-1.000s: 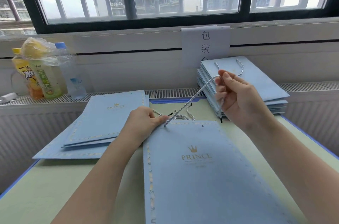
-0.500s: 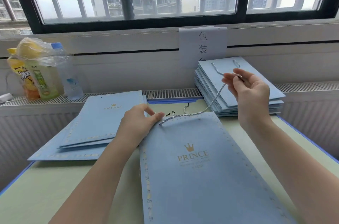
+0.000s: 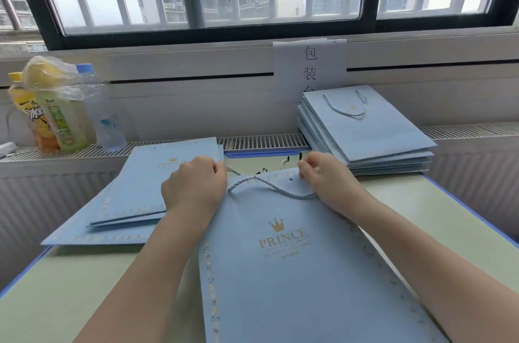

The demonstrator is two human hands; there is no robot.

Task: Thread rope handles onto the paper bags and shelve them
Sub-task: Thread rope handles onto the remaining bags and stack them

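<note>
Gripping the paper bag (image 3: 295, 272) top edge: left hand (image 3: 193, 188) curled at left corner, right hand (image 3: 323, 182) pinching at right; rope handle (image 3: 269, 188) sags between them.

A flat blue paper bag (image 3: 295, 267) printed PRINCE lies on the pale green table (image 3: 70, 295). At its far edge the left hand (image 3: 193, 188) grips the left corner with curled fingers, and the right hand (image 3: 325, 177) pinches the right corner. A twisted rope handle (image 3: 269, 188) sags across the bag between them. Left of this bag lies a spread of flat bags (image 3: 134, 196); beyond its right corner sits a stack of finished bags (image 3: 365, 132) with a rope loop on top. Bottles (image 3: 64, 112) stand far left of it, on the ledge.
</note>
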